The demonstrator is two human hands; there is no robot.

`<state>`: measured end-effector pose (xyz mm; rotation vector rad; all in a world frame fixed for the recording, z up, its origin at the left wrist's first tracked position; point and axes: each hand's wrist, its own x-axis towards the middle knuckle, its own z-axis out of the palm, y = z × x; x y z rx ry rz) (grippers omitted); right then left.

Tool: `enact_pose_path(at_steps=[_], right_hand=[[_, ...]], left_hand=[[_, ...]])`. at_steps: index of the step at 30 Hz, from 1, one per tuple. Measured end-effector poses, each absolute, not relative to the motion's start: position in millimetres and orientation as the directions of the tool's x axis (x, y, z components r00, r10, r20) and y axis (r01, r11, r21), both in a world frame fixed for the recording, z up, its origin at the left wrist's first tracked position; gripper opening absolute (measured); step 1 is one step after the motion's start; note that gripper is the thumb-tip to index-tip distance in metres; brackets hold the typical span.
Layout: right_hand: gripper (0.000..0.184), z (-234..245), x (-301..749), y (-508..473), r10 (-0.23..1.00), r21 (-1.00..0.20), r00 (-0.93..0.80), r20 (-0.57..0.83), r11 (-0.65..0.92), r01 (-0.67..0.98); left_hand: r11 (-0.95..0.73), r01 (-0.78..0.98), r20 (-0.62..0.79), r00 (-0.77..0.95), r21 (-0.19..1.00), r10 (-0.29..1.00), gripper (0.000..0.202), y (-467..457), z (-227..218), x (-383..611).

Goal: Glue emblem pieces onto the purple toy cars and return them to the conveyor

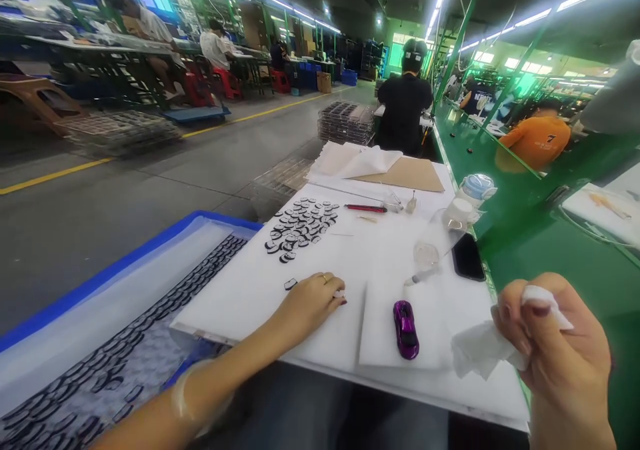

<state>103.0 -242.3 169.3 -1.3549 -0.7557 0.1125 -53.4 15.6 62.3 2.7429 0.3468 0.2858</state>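
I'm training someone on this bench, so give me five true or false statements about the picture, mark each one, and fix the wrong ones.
1. The right hand holds a white tissue. True.
2. The phone lies left of the toy car. False: it lies to the right, farther back.
3. The toy car is yellow. False: it is purple.
4. The blue tray holds many small dark pieces. True.
5. The left hand grips the red pen. False: the pen lies on the white table.

The right hand (565, 343) holds a white tissue (483, 349).
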Motion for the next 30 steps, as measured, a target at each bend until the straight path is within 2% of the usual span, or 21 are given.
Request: enact_pose_path(at_steps=[1, 3, 5, 6, 7, 9, 11, 12, 14, 17, 26, 30], right_hand=[[0.030, 169, 98, -243, 0.499, -0.897, 0.745, 0.442, 0.248, 0.366], [0.027, 168, 91, -243, 0.530, -0.889, 0.714, 0.456, 0.253, 0.381], [0.025, 162, 85, -242, 0.584, -0.893, 0.679, 0.445, 0.231, 0.386], [0.025, 157, 83, -240, 0.618, -0.892, 0.653, 0.438, 0.206, 0.403], [0.023, 152, 82, -238, 0.649, -0.879, 0.619, 0.443, 0.179, 0.442], [0.015, 142, 79, -233, 0.691, -0.794, 0.512, 0.510, 0.149, 0.590], [0.004, 135, 77, -226, 0.697, -0.642, 0.368, 0.616, 0.173, 0.747], [0.008, 133, 76, -222, 0.688, -0.568, 0.302, 0.660, 0.193, 0.800], [0.017, 133, 74, -217, 0.671, -0.468, 0.218, 0.709, 0.216, 0.857], [0.024, 136, 71, -213, 0.646, -0.397, 0.188, 0.740, 0.195, 0.897], [0.017, 130, 57, -214, 0.626, -0.207, 0.135, 0.768, 0.043, 0.977], [0.012, 138, 58, -223, 0.664, -0.095, 0.047, 0.746, 0.036, 0.995]], left_hand=[[-0.865, 0.213, 0.192, 0.925, 0.453, 0.328, 0.019, 11, 65, -56], [-0.690, 0.170, 0.251, 0.849, 0.704, 0.465, 0.023, -2, 70, -61], [-0.338, 0.004, 0.206, 0.787, 0.941, 0.582, 0.022, -20, 76, -63], [-0.129, -0.099, 0.157, 0.785, 0.987, 0.599, 0.023, -31, 79, -61], [0.080, -0.196, 0.111, 0.796, 0.977, 0.594, 0.024, -41, 81, -59], [0.417, -0.329, 0.054, 0.834, 0.847, 0.549, 0.029, -61, 86, -52], [0.621, -0.358, 0.018, 0.875, 0.697, 0.484, 0.030, -75, 90, -45], [0.683, -0.348, 0.000, 0.891, 0.642, 0.454, 0.029, -80, 91, -42], [0.749, -0.327, -0.030, 0.908, 0.576, 0.419, 0.027, -85, 93, -39], [0.760, -0.318, -0.037, 0.912, 0.566, 0.409, 0.026, -88, 96, -39], [0.713, -0.299, -0.013, 0.918, 0.635, 0.397, 0.025, -97, 94, -36], [0.725, -0.321, 0.000, 0.915, 0.609, 0.404, 0.023, -94, 95, -36]])
